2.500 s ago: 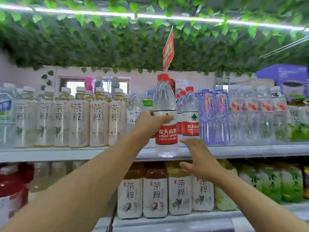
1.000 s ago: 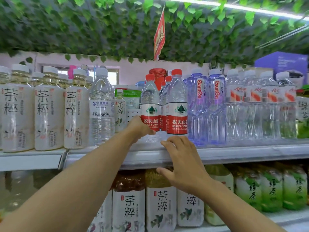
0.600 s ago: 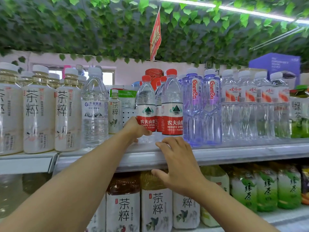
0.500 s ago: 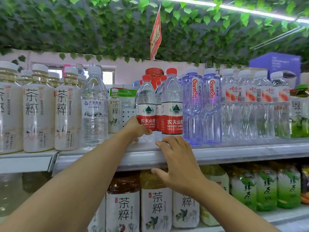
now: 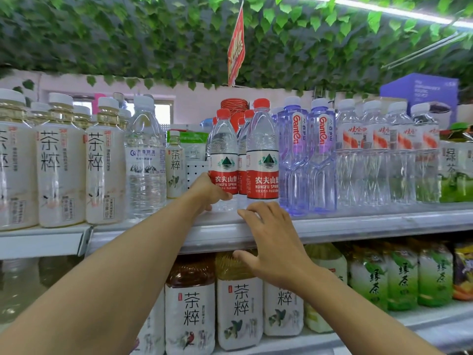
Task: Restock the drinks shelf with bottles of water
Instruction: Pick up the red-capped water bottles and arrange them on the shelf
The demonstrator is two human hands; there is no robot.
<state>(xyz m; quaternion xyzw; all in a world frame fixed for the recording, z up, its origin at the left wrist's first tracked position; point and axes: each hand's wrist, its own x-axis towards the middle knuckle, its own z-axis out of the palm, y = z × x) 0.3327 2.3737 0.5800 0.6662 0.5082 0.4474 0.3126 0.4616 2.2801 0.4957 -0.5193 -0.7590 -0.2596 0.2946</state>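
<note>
A red-capped Nongfu Spring water bottle (image 5: 222,155) stands upright on the upper drinks shelf (image 5: 358,224). My left hand (image 5: 208,192) is wrapped around its lower part. To its right stands a second red-label water bottle (image 5: 262,155), nearer the shelf's front edge, with more red caps behind. My right hand (image 5: 271,239) rests on the shelf's front lip below that bottle, fingers spread, holding nothing.
Purple Ganten bottles (image 5: 307,160) and clear water bottles (image 5: 384,155) fill the shelf to the right. A clear bottle (image 5: 144,162) and pale tea bottles (image 5: 61,170) stand to the left. Tea bottles (image 5: 239,303) line the lower shelf. Leafy vines (image 5: 153,42) and a red flag (image 5: 236,44) hang overhead.
My left hand carried the water bottle from in front of the shelf onto it, then slid it back beside the other red-label bottle. My right hand came to rest on the shelf lip.
</note>
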